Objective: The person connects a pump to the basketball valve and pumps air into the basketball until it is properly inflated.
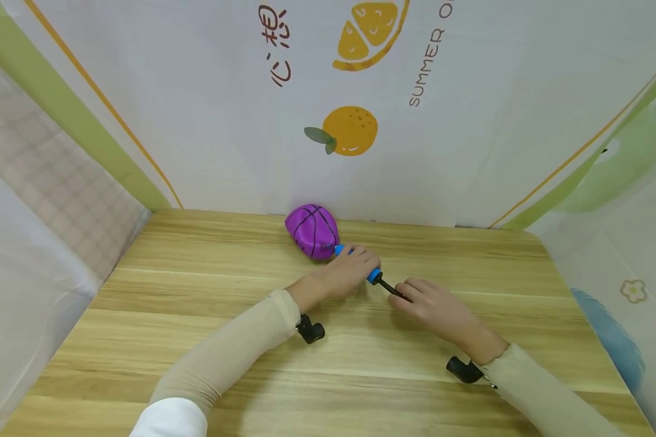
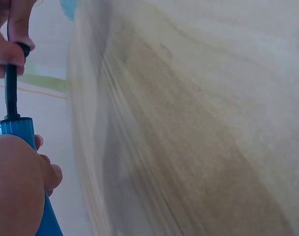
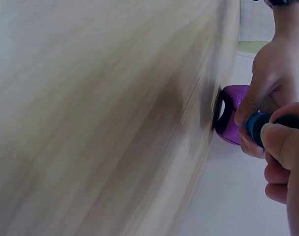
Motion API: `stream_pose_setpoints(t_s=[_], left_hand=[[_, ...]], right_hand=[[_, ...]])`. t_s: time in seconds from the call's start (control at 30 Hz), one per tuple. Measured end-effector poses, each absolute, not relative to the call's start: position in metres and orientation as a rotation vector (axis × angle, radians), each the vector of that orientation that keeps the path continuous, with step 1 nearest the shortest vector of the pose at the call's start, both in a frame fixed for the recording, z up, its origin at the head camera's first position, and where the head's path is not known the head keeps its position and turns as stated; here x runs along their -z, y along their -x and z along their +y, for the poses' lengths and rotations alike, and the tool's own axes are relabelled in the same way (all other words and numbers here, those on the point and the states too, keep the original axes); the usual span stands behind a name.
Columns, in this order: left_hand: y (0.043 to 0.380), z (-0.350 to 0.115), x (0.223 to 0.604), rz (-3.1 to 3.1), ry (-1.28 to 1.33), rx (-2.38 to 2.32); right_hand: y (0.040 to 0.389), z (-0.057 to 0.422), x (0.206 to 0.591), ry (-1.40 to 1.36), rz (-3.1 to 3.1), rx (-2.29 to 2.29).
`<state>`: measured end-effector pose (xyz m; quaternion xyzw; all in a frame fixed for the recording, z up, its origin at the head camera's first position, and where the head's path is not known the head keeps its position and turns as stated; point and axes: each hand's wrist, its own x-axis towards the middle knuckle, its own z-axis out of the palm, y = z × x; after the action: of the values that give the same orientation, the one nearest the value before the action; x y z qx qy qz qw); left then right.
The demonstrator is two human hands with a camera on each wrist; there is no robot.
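A purple ball (image 1: 310, 230) with black lines, partly caved in, lies near the back edge of the table. Against its right side sits the front end of a blue hand pump (image 1: 374, 276). My left hand (image 1: 345, 273) grips the pump's barrel, fingers wrapped over it. With my right hand (image 1: 429, 303) I hold the black handle at the end of the pump's rod, part of which shows between the two hands. The left wrist view shows the blue barrel (image 2: 22, 129) in the left hand and the dark rod (image 2: 11, 93) leading to the right hand's fingers.
The wooden table (image 1: 197, 328) spreads around both forearms. Behind it hangs a white cloth (image 1: 224, 152) printed with oranges and lettering, with more cloth at the left and right sides. Black wrist cameras (image 1: 310, 329) hang beneath both sleeves.
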<state>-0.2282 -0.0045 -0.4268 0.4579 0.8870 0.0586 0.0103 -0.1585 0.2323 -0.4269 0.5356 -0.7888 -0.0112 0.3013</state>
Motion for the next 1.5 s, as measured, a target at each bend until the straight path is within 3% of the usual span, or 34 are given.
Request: stream_pose_setpoints(t_s=[0.73, 1.5], left_hand=[[0.228, -0.006, 0.424, 2.740, -1.453, -0.106], [0.231, -0.011, 0.423, 2.735, -1.407, -0.140]], right_hand=[[0.171, 0.220, 0.437, -1.432, -2.061, -0.019], [0.122, 0.266, 0.429, -1.429, -2.103, -0.058]])
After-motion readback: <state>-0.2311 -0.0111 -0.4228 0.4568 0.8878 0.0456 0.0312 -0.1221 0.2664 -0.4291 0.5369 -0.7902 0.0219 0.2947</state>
